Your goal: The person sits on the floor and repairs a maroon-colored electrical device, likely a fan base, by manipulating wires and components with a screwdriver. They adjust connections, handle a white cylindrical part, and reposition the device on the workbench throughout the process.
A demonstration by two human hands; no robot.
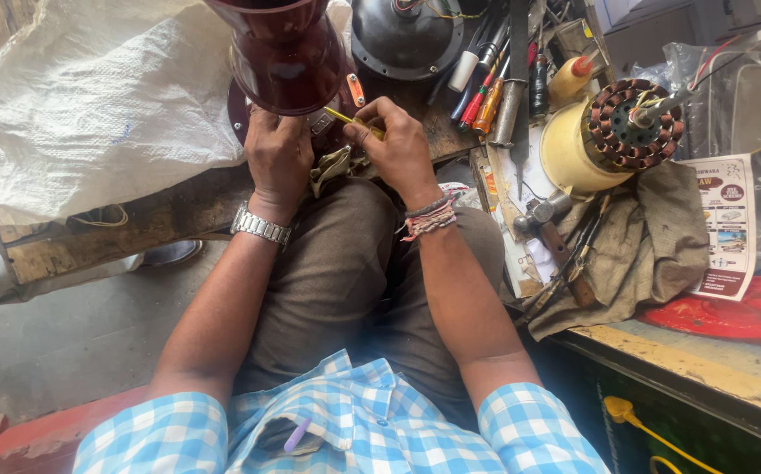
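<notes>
A dark red glossy appliance body (282,54) stands on the worn wooden bench edge (169,211) in front of me. My left hand (277,158), with a metal watch on the wrist, presses against its base. My right hand (395,147), with thread bands on the wrist, grips a yellow-handled screwdriver (352,122) whose tip points at the base of the red body. A small greenish metal part (332,167) sits between my two hands.
A white woven sack (108,96) lies at the left. A round black motor cover (407,35), several screwdrivers (486,79), a copper-wound stator on a cream housing (613,132), a hammer (545,215), a dirty cloth (652,246) and a printed leaflet (730,224) crowd the right.
</notes>
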